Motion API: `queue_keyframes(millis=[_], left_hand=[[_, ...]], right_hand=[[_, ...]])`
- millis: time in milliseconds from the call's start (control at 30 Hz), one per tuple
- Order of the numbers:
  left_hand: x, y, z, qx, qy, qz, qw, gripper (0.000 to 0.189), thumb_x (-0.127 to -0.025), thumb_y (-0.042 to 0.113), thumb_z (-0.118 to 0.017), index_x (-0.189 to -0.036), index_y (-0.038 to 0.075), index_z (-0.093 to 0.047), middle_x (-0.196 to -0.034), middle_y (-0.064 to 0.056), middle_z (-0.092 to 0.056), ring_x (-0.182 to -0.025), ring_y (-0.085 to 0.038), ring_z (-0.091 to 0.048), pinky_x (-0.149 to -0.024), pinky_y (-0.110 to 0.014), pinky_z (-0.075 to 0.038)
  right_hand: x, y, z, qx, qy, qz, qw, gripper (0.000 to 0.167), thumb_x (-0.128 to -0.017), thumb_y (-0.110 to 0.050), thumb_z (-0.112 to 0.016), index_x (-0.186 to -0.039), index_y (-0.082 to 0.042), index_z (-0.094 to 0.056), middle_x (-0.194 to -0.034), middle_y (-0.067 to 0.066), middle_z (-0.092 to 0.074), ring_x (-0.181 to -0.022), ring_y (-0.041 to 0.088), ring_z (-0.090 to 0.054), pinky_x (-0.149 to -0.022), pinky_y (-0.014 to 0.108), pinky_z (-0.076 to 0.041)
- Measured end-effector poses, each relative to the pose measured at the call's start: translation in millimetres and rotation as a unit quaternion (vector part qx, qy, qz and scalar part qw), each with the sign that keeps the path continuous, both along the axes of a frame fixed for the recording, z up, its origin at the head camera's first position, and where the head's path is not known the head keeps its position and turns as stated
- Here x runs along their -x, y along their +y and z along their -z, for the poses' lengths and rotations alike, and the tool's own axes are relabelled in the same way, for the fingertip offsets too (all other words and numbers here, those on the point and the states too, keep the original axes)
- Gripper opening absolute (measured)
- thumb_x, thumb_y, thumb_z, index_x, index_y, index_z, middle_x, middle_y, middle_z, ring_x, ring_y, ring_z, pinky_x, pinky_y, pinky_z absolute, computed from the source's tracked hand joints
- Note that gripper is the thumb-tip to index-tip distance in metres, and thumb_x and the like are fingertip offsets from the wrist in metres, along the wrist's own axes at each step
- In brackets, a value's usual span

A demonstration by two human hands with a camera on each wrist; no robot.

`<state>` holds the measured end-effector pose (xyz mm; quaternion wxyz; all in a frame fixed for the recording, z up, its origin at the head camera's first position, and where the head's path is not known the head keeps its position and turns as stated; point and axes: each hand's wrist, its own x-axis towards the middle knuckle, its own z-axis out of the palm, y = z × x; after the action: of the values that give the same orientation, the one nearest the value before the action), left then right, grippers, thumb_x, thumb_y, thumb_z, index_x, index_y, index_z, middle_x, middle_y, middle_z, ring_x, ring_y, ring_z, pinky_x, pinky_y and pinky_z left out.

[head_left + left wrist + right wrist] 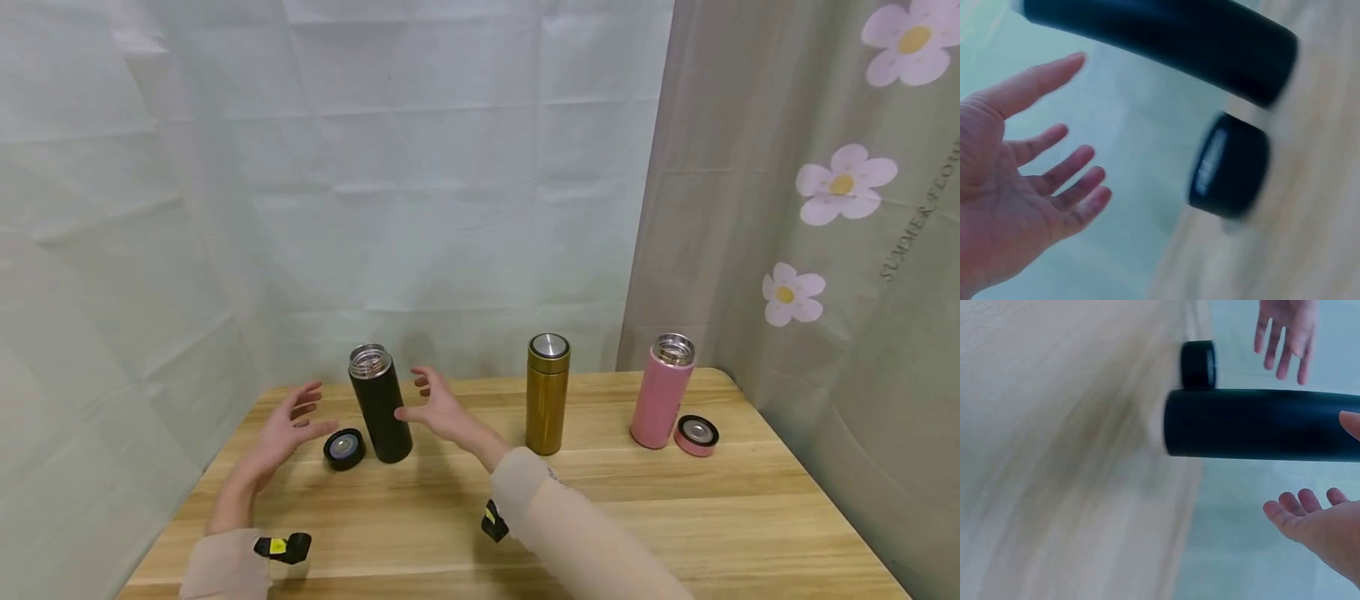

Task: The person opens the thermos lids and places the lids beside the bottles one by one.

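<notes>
Nearest, two pale beige sleeves (577,529) reach in over the light wood-grained worktop (390,533), each with a small black device (283,547) bearing a yellow patch at the cuff. Beyond them are the person's two hands, both released, with fingers loosely bent and nothing in their grasp. The left hand (289,427) hangs to the left of the tall matt-black cylindrical bottle (381,417), its palm turned towards it, clear of its side in the left wrist view. The right hand (444,410) is on the bottle's other side; its thumb overlaps the black body in the head view, and whether it touches cannot be told.

A short round black lid (345,450) lies on the worktop just beside the bottle's base, on the left-hand side. The bottle itself stands on its base, uncapped, with a silvery metal neck showing.

To the right, well apart, stands a shiny gold cylindrical bottle (546,412) with its cap on. Farther right are an uncapped pink cylindrical bottle (660,404) and, just beside its base, a pink-and-black round lid (697,437).

Behind everything hang a pale green creased fabric sheet (450,208) and a grey curtain (742,125) printed with white yellow-centred flowers (846,184).
</notes>
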<state>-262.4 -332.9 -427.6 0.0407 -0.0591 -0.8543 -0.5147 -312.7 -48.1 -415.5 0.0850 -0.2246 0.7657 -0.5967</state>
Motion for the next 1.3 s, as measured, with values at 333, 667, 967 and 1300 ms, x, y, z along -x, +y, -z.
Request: queue_keyframes(millis=[333,667,967,1300], left_hand=[[-15.0,24.5,-49.4,-0.071,0.139,-0.026,0.9874,0.063,-0.106,0.021,-0.063,-0.162,0.017,-0.034,-0.150,-0.008,-0.042,-0.136,-0.020,-0.043,-0.097,-0.008,-0.042],[-24.5,67.4,-83.2,-0.130,0.194,0.011,0.9723,0.052,-0.104,0.009,-0.065,-0.152,0.011,-0.046,-0.143,0.002,-0.051,-0.134,-0.014,-0.046,-0.107,-0.015,-0.040],[-26.0,102.7,-86.6,-0.132,0.162,0.045,0.9770,0.055,-0.105,0.013,-0.064,-0.155,0.007,-0.041,-0.151,-0.008,-0.045,-0.141,-0.038,-0.041,-0.103,-0.014,-0.044],[-23.7,132.9,-82.6,-0.129,0.167,0.082,0.9740,0.054,-0.104,0.012,-0.065,-0.153,0.009,-0.044,-0.150,-0.007,-0.047,-0.139,-0.021,-0.045,-0.110,-0.023,-0.041]], right_hand=[[-18.9,34.5,-28.7,0.038,0.046,-0.053,0.9968,0.064,-0.097,-0.011,-0.073,-0.154,-0.008,-0.042,-0.144,0.015,-0.050,-0.136,0.034,-0.049,-0.116,0.053,-0.038],[-35.9,70.1,-44.6,0.051,0.079,-0.073,0.9929,0.058,-0.100,-0.010,-0.071,-0.152,-0.008,-0.046,-0.142,0.015,-0.054,-0.136,0.032,-0.051,-0.119,0.049,-0.037],[-47.2,100.5,-53.5,0.035,0.117,-0.078,0.9895,0.055,-0.101,-0.014,-0.069,-0.151,-0.011,-0.047,-0.149,0.010,-0.053,-0.140,0.027,-0.048,-0.120,0.048,-0.035],[-58.7,130.8,-57.8,0.063,0.145,-0.066,0.9853,0.051,-0.100,-0.006,-0.068,-0.148,-0.006,-0.050,-0.145,0.014,-0.056,-0.137,0.030,-0.051,-0.117,0.051,-0.039]])
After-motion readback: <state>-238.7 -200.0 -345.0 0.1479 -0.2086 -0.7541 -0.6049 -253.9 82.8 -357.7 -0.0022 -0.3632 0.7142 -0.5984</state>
